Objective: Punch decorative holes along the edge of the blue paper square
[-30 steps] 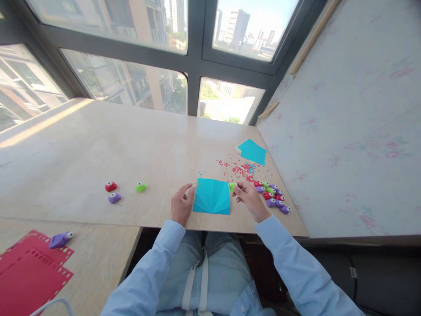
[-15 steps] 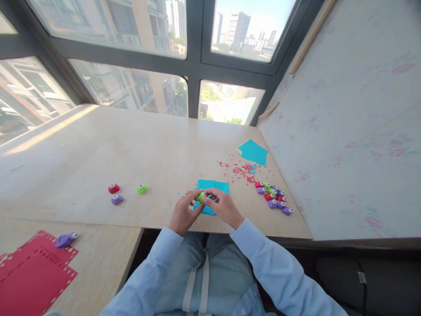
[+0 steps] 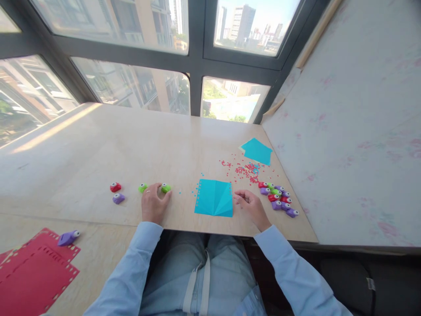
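Note:
Bent around a green paper punch [image 3: 165, 188] is my left hand [image 3: 154, 206], its thumb and fingers on the punch at the table surface. Another green punch [image 3: 142, 188] sits just left of that hand, touching or nearly touching it. A creased blue paper square [image 3: 214, 198] lies flat in front of me, with small holes along its left and right edges. My right hand [image 3: 252, 207] rests beside the paper's right edge, fingers loosely curled, a gap between thumb and forefinger, holding nothing visible.
Several red, green and purple punches [image 3: 276, 197] cluster at the right. Red and blue paper bits [image 3: 248, 171] lie scattered before more blue sheets [image 3: 259, 151]. At left are a red punch [image 3: 115, 187], a purple punch [image 3: 118, 199], and red sheets [image 3: 36, 281] under another purple punch [image 3: 68, 238].
My left hand has carried the green punch from over the blue paper leftward to beside the other green one. My right hand has moved off the punch to the right, uncovering the paper.

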`<state>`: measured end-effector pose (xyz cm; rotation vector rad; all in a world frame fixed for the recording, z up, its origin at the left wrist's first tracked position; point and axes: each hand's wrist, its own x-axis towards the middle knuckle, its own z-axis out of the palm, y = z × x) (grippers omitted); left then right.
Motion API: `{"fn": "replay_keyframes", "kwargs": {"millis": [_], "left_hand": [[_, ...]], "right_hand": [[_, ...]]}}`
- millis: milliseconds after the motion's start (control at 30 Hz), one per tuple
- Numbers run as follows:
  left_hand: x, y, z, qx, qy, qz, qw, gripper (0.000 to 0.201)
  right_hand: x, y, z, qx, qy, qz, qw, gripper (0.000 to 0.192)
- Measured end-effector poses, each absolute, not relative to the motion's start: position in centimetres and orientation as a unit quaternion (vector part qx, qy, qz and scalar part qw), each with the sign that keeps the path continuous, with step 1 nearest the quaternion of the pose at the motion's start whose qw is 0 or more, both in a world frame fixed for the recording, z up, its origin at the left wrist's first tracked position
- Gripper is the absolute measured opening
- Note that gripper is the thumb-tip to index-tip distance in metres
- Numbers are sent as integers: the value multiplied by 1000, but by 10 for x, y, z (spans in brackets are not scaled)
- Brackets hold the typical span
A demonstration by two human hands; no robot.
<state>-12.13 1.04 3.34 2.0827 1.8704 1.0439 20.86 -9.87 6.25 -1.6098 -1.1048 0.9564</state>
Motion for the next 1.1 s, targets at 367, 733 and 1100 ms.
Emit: {"fn": "replay_keyframes", "kwargs": {"millis": [367, 733, 1100], "left_hand": [[-81, -39, 40, 739, 572, 309, 176, 14], [-88, -30, 40, 601, 626, 443, 225, 39], [-96, 16, 57, 640, 719, 247, 107, 34]], "right_hand": [[232, -114, 35, -707, -393, 289, 512, 41], [223, -115, 31, -729, -490, 180, 443, 33], [222, -110, 36, -739, -451, 233, 443, 41]]}}
